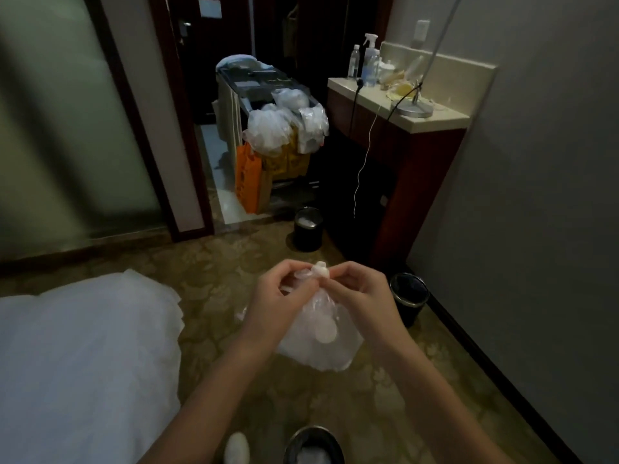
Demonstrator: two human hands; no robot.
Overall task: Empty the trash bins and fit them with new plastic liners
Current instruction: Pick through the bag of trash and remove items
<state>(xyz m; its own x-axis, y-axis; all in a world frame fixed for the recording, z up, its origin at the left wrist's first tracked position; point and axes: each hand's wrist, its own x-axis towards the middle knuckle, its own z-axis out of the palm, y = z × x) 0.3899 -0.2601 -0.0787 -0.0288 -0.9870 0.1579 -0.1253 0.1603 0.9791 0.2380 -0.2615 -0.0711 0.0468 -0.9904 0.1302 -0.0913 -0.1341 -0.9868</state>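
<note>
A clear plastic trash bag with white waste inside hangs in front of me. My left hand and my right hand both pinch its twisted neck at the top. A small black bin stands on the carpet by the right wall, its inside dark. Another black bin with white plastic in it stands farther off by the desk. A third black bin with white content sits at the bottom edge, below my arms.
A housekeeping cart loaded with filled clear bags and an orange bag blocks the doorway ahead. A wooden desk with bottles, a lamp and cables stands at the right. A white bed fills the lower left.
</note>
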